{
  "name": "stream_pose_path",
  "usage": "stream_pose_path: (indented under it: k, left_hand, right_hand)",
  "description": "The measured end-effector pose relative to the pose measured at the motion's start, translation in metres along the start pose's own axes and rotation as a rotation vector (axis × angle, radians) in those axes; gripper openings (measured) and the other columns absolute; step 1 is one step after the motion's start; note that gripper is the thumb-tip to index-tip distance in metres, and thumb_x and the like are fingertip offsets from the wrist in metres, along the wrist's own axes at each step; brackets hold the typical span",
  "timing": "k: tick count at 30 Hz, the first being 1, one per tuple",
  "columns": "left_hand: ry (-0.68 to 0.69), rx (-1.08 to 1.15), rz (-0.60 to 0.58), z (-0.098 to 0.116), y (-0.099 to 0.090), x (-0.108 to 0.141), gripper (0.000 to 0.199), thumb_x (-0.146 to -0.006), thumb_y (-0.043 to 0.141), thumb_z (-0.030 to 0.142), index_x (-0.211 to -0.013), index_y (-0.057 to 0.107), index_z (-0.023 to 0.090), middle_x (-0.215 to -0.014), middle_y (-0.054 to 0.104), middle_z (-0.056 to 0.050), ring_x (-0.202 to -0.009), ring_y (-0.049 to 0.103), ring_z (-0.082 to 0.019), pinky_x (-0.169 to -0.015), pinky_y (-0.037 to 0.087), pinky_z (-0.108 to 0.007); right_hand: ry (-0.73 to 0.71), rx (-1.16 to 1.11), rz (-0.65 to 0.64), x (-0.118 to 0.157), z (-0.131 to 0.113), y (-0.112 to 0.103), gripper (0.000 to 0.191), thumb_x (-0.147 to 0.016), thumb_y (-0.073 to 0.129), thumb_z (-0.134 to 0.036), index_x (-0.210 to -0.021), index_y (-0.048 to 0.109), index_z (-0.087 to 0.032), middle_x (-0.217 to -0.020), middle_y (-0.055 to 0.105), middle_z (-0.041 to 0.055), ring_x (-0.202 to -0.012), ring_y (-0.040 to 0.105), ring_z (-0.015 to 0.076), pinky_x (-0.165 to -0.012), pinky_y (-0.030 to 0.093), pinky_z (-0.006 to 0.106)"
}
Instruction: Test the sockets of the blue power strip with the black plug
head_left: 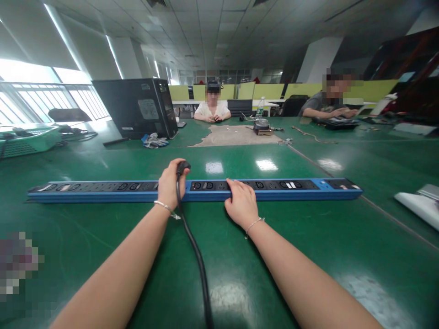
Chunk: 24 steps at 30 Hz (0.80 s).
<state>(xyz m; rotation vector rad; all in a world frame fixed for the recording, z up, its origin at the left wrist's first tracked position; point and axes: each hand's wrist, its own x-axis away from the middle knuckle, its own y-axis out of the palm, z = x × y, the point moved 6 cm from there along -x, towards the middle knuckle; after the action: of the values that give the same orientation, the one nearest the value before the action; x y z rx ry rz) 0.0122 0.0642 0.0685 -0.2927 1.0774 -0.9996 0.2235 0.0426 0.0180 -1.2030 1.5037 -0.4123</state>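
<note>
A long blue power strip with black sockets along its top lies crosswise on the green table. My left hand is closed round a black power plug, held just above the strip left of its middle. From the plug a thick black cable runs down past my wrist toward the near edge of the view. My right hand grips the strip right of its middle, fingers over the socket face and thumb at the near side. The sockets beneath both hands are hidden.
Beyond the strip stand a black computer case, a pair of gloves and a brown board. A green basket is at far left, a white object at right. Two people sit across the table.
</note>
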Motion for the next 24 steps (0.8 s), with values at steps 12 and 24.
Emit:
stream_pose_path:
  k: [12,24]
  left_hand:
    - [0.065,-0.039,-0.265,-0.042,0.003,0.012,0.033,-0.086,0.045,0.037,-0.114,0.052,0.022,-0.105,0.067,-0.006,-0.095,0.063,-0.021,-0.086,0.048,-0.036]
    - [0.196,-0.128,-0.247,-0.033,0.007,0.016,0.03,-0.088,0.043,0.037,-0.114,0.051,0.024,-0.105,0.066,-0.005,-0.097,0.061,-0.02,-0.087,0.044,-0.035]
  right_hand:
    - [0.006,0.014,0.008,0.0,0.002,0.001,0.053,-0.073,0.046,-0.013,-0.125,0.052,-0.019,-0.121,0.061,0.0067,-0.118,0.046,0.0213,-0.102,0.027,0.038]
    - [-0.005,0.003,0.01,-0.001,0.002,0.001,0.052,-0.073,0.046,-0.013,-0.124,0.053,-0.02,-0.122,0.061,0.0058,-0.118,0.046,0.0213,-0.101,0.028,0.038]
